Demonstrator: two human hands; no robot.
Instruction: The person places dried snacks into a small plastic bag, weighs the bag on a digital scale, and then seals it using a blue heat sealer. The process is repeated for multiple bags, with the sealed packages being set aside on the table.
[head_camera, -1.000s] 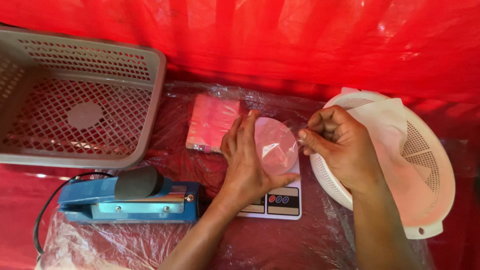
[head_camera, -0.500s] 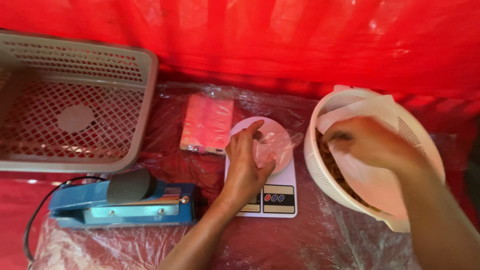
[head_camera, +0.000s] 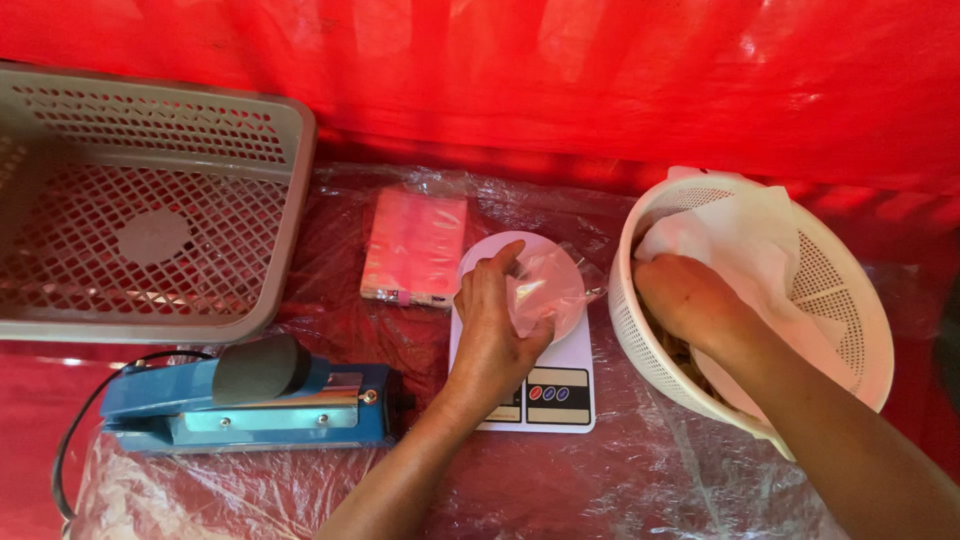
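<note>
View from above of a table w/ a clear plastic sheet (head_camera: 330, 480) over red cloth. Nearest, at left: a blue heat sealer (head_camera: 240, 405) w/ a black knob and a black cord trailing off its left end. Just right of it, a white kitchen scale (head_camera: 555, 385) w/ buttons on its near edge. The left hand (head_camera: 495, 330) lies over the scale, fingers pinching a small clear plastic bag (head_camera: 548, 288) that sits on the scale's round plate. At right, a white perforated colander (head_camera: 840, 300) lined w/ white paper; the right hand (head_camera: 690, 300) is inside it, fingers curled down into the contents, which are mostly hidden, so can't tell if it grips anything. Beyond the scale, a flat pink packet (head_camera: 415, 245) in clear wrap lies on the sheet, near the plate. Far left, a grey plastic basket (head_camera: 150, 210) w/ a lattice floor. Behind everything, a red plastic backdrop (head_camera: 600, 70).
</note>
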